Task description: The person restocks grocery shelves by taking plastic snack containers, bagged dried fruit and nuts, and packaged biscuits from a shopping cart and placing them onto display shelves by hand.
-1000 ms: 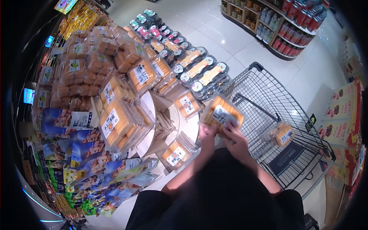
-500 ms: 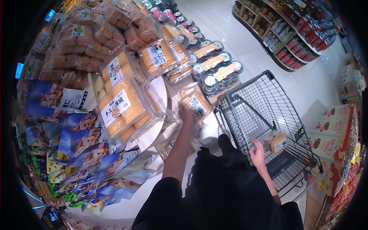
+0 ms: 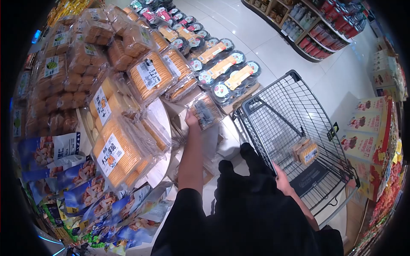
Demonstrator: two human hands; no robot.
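My left hand [image 3: 192, 120] is closed on the left edge of a clear biscuit pack [image 3: 206, 112], low beside the stepped display. The pack's label lies in shade. At the near side of the black wire shopping cart [image 3: 318, 109], my right hand [image 3: 282, 180] has its fingers round the rim. Inside the cart lies another biscuit pack [image 3: 306, 151], near a dark panel [image 3: 308, 178]. Large biscuit packs [image 3: 114, 152] with white labels are stacked on the display, left of my left arm.
Brown bagged goods [image 3: 83, 59] are piled at the upper left, above blue snack bags [image 3: 85, 194]. Round lidded tubs [image 3: 228, 70] stand behind the cart. A curved drinks shelf [image 3: 305, 32] is at the top right, and yellow-red boxes [image 3: 369, 132] line the right.
My hands have parted from the pack they held together. The left went down to the display's low part with a pack; the right moved to the cart and closed at its rim.
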